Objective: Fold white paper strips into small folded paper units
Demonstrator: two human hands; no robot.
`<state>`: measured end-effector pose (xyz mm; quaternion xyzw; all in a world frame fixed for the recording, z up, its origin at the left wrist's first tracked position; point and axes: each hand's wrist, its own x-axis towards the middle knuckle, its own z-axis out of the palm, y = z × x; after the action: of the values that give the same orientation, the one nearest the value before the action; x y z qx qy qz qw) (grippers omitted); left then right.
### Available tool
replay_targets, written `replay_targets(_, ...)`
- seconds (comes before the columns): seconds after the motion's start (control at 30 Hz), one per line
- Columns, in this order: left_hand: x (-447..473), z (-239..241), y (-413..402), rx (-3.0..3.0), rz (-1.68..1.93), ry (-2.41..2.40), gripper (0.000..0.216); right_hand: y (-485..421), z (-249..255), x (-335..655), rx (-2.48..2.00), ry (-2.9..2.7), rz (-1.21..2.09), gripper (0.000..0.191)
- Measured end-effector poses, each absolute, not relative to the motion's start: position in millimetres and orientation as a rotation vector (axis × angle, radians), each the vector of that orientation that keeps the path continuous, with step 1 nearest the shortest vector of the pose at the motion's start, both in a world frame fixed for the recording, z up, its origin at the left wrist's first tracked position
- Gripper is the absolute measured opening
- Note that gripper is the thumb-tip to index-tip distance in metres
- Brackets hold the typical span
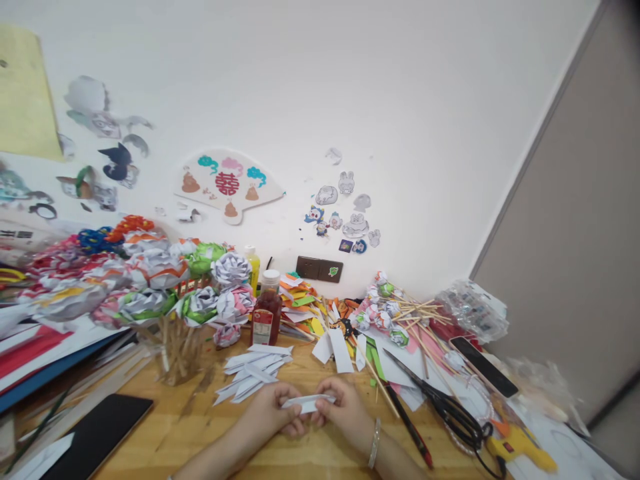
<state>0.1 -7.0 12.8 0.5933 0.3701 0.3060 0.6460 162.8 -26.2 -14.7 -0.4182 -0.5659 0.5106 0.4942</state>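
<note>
Between my two hands is a small folded strip of white paper [309, 403], held level above the wooden table. My left hand [280, 408] pinches its left end with thumb and fingers. The right end is gripped by my right hand [340, 407], which has a beaded bracelet at the wrist. Just beyond my left hand lies a loose pile of folded white paper strips [255, 370]. A few flat white paper pieces [341, 351] lie farther off, beyond my right hand.
Paper flowers [150, 303] on sticks crowd a clear container at left, beside a red sauce bottle [267, 313]. To the right lie black scissors [450, 407], a dark pen [407, 420], a yellow glue gun [520, 445] and a phone [484, 365]. A black tablet-like slab [100, 437] sits front left.
</note>
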Motion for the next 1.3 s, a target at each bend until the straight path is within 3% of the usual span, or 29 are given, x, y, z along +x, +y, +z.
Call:
replay_targets(0.27,6.4,11.3,-10.1,1.453,0.582,0.920,0.030,-32.7,-13.1,159.8,-1.106,-1.554,1.028,0.013)
replay_targets(0.67,7.0,22.5,-18.7,1.552,0.583,0.958,0.017,-30.7,-20.9,157.2,-1.101,-1.502,1.194,0.014)
replay_targets(1.0,6.6,8.6,-13.4,1.554,0.580,0.937,0.024,-29.5,-25.6,157.3,-1.085,-1.517,1.219,0.014)
replay_targets(1.3,6.7,7.3,-10.7,1.498,0.613,0.907,0.032,-30.0,-10.5,157.5,-1.278,-1.475,1.022,0.015)
